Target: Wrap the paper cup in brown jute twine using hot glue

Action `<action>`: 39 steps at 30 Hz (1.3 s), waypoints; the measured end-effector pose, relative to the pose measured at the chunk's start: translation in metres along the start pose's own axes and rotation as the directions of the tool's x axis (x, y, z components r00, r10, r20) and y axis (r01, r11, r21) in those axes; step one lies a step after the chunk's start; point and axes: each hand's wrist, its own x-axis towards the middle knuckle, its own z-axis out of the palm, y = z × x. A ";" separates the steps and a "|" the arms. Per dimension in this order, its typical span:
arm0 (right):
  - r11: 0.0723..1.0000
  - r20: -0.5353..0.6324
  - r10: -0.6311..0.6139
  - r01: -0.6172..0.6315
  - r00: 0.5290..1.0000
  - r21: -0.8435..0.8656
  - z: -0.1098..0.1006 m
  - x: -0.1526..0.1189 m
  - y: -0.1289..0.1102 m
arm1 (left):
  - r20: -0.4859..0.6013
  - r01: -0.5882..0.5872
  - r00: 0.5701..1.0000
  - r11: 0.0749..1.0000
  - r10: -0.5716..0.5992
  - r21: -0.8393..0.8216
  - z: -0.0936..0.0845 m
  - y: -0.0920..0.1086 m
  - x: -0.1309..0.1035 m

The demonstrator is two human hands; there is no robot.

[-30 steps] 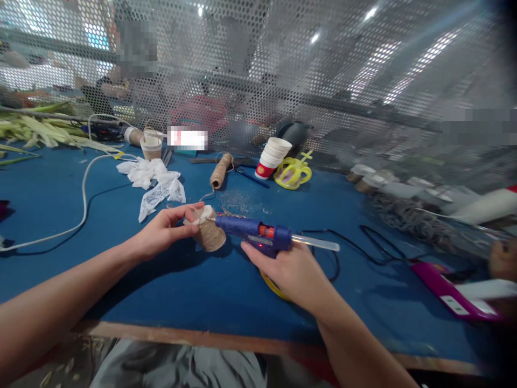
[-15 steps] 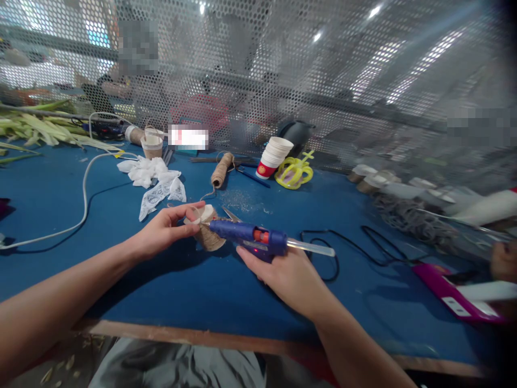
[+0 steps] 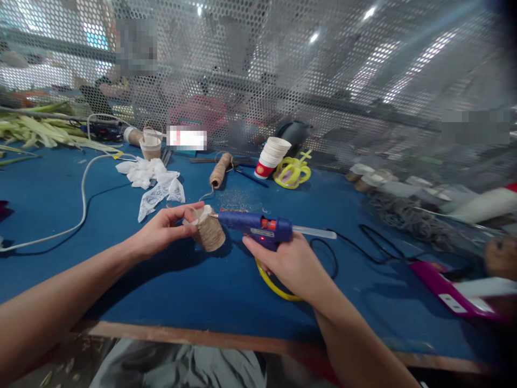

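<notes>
My left hand [image 3: 163,229] grips a paper cup [image 3: 210,235] by its rim, fingers closed on it. Brown twine is wound around the cup, which tilts toward me just above the table. A blue hot glue gun [image 3: 240,220] is in my right hand [image 3: 301,269], with a clear glue stick [image 3: 315,232] jutting from its back. Its nozzle points left at the twine near the cup's rim; whether it touches cannot be made out. Under my right hand shows a yellow loop [image 3: 278,291], which looks like a scissors handle.
Beyond the cup lie a twine roll [image 3: 220,171], stacked paper cups [image 3: 272,156] and a yellow crown-shaped frame [image 3: 292,173]. White lace cloth [image 3: 151,175] and a white cable [image 3: 84,199] are left. Rightward are a magenta power strip [image 3: 448,291] and another person's hand [image 3: 501,258].
My right hand has drawn the glue gun slightly to the right and up, uncovering more of the cup's side and the yellow loop. My left hand and the cup stay nearly still.
</notes>
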 end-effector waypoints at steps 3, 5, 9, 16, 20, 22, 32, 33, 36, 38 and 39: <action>0.996 0.050 0.085 -0.087 0.995 0.038 -0.001 0.001 -0.001 | 0.005 -0.005 1.000 1.000 0.005 -0.004 0.000 -0.001 0.000; 0.988 0.069 0.132 -0.137 0.989 0.066 -0.002 0.002 -0.002 | 0.006 -0.010 1.000 1.000 0.010 -0.002 -0.001 -0.001 0.000; 0.969 0.089 0.212 -0.221 0.973 0.107 -0.003 0.003 -0.005 | 0.009 -0.011 1.000 1.000 0.011 0.014 -0.002 -0.003 0.001; 0.957 0.087 0.251 -0.261 0.964 0.128 -0.002 0.005 -0.005 | 0.015 -0.012 1.000 1.000 0.012 0.003 -0.001 -0.003 0.001; 0.941 0.096 0.291 -0.303 0.952 0.151 -0.003 0.009 0.001 | 0.031 -0.026 0.999 1.000 0.026 -0.001 -0.002 -0.004 0.002; 0.906 0.111 0.325 -0.343 0.939 0.250 -0.004 0.013 0.009 | 0.031 -0.033 0.999 0.999 0.032 0.012 -0.003 -0.005 0.002; 0.822 -0.068 0.538 -0.505 0.840 0.262 -0.005 0.055 0.068 | 0.049 -0.084 0.996 0.993 0.081 0.080 -0.004 -0.007 0.003; 0.819 -0.069 0.554 -0.527 0.830 0.228 -0.004 0.059 0.074 | 0.047 -0.085 0.996 0.993 0.081 0.086 -0.004 -0.007 0.003; 0.807 -0.093 0.590 -0.582 0.802 0.102 0.000 0.068 0.089 | 0.040 -0.086 0.996 0.991 0.083 0.104 -0.003 -0.006 0.003; 0.806 -0.128 0.588 -0.591 0.798 0.016 0.000 0.071 0.094 | 0.043 -0.096 0.995 0.989 0.092 0.114 -0.003 -0.005 0.003; 0.811 -0.155 0.574 -0.584 0.804 -0.024 -0.001 0.071 0.093 | 0.047 -0.105 0.994 0.987 0.100 0.118 -0.003 -0.006 0.003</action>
